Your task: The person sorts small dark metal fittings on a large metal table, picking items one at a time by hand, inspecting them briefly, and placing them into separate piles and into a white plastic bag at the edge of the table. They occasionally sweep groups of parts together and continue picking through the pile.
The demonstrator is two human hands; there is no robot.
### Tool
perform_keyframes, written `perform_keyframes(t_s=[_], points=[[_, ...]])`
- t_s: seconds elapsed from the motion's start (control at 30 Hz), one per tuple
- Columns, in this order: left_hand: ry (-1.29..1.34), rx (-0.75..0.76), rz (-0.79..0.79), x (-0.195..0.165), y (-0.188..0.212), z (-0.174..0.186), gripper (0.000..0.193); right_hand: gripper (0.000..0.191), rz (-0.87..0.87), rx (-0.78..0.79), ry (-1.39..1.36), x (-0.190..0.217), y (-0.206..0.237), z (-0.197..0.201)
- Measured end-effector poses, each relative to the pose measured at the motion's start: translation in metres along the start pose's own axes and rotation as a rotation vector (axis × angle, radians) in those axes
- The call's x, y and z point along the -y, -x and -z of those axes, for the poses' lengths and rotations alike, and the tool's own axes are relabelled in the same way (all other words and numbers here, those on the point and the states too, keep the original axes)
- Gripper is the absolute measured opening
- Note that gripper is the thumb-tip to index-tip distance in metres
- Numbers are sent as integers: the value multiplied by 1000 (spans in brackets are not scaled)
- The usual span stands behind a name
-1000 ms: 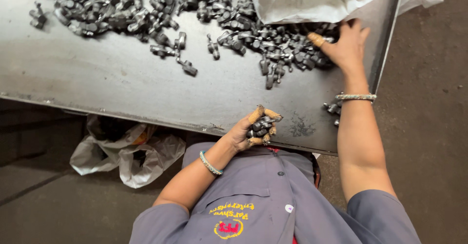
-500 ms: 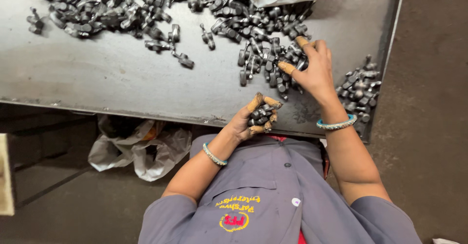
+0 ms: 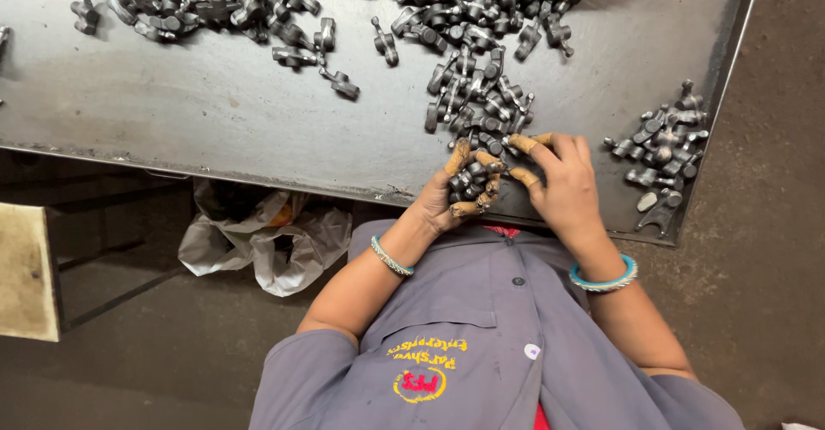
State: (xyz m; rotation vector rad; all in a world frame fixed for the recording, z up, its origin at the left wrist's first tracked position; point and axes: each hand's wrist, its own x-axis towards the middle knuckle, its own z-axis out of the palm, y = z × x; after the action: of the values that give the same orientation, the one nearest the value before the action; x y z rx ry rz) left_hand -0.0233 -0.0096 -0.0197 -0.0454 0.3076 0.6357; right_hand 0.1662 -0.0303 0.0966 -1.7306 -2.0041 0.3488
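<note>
While the left hand [image 3: 455, 191] cups a fistful of parts [image 3: 471, 181] at the bench [image 3: 215, 121] edge, the right hand [image 3: 559, 181], fingers spread, sits beside it; sorting seems underway, calling for careful single-piece picking.

We see our left hand [image 3: 460, 191] cupped at the near edge of the metal table [image 3: 198, 112], its fingers curled around a handful of small dark metal parts [image 3: 471, 179]. Our right hand [image 3: 559, 185] lies just beside it, fingertips touching the loose parts [image 3: 477, 95] spread on the table. A smaller pile [image 3: 662, 142] sits at the right edge. A crumpled plastic bag [image 3: 258, 237] lies on the floor below.
</note>
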Motion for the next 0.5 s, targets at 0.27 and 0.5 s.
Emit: perform_keyframes(t_s=[0.27,0.5], points=[[33,-12,3,0,-3,4,52,24,-323,-78,-313,-22,28,-13],[-81,122,47,-1,1,4,56,24,-714,-81,-1198,-62,44,-13]])
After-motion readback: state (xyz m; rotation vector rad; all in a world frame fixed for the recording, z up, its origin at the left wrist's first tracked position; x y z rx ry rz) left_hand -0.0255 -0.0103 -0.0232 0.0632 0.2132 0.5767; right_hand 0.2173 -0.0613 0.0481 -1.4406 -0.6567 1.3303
